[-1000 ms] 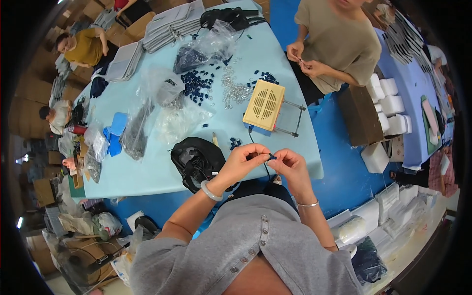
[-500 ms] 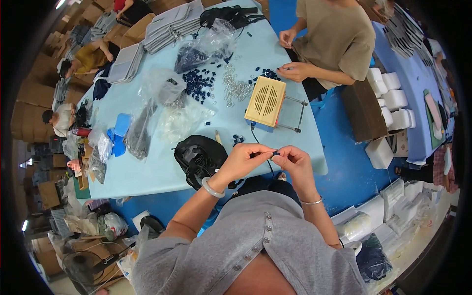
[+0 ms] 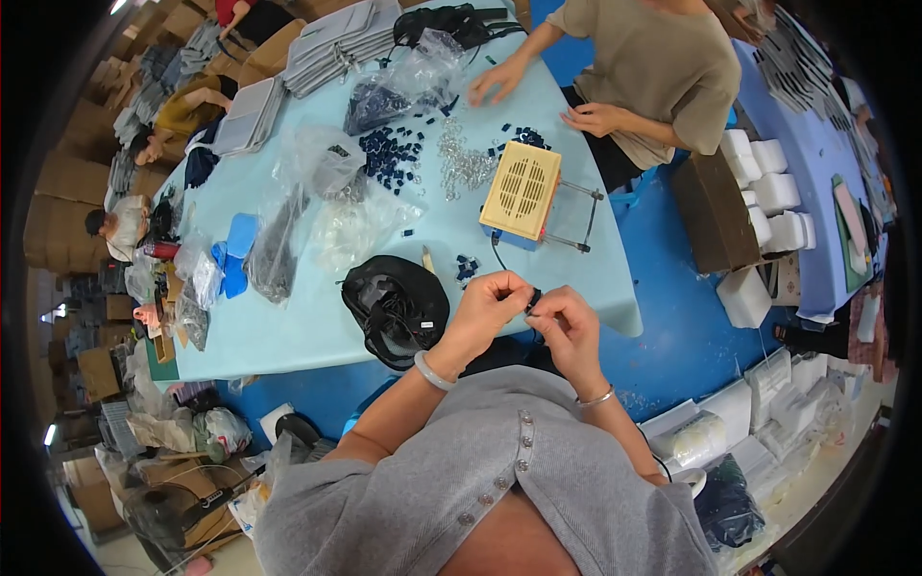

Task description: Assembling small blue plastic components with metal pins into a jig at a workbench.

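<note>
1. From my distant viewpoint, my left hand (image 3: 492,312) pinches a small dark piece (image 3: 534,300) between thumb and fingers.
2. My right hand (image 3: 569,331) meets it from the other side, fingertips drawn together; I cannot tell whether they grip it.
3. I see that piece between both hands, against the near part of the light-blue table (image 3: 586,305).
4. A black bag (image 3: 423,278) lies left of my hands, a beige vented box (image 3: 521,190) beyond them.

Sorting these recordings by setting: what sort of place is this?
Probably an assembly workshop: loose dark-blue pieces and small silvery parts lie heaped on the pale blue table, with a co-worker beside it.
</note>
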Tool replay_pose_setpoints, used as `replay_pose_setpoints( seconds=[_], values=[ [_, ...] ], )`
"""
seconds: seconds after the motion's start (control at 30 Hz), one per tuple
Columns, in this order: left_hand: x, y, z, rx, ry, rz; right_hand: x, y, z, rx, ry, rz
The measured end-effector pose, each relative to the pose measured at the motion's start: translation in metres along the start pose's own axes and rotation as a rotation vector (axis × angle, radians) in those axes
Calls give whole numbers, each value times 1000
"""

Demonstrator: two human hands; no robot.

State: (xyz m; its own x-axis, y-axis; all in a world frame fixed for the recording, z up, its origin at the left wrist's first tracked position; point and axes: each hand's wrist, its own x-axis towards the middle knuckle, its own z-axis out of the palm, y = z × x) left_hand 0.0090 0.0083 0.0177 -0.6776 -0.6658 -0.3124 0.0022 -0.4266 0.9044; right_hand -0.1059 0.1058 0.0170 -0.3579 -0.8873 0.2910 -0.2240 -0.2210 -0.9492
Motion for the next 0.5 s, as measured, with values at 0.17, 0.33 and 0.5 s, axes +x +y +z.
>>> replay_pose_setpoints(
  seconds=[0.17,0.33,0.5],
  values=[
    [-3,15,11,219,88,104,1,10,4,731,205,369],
    [-3,14,10,217,79,137,2,10,0,936,218,469],
    [-7,32,14,162,41,22,4,11,-2,1007,210,490]
  ],
)
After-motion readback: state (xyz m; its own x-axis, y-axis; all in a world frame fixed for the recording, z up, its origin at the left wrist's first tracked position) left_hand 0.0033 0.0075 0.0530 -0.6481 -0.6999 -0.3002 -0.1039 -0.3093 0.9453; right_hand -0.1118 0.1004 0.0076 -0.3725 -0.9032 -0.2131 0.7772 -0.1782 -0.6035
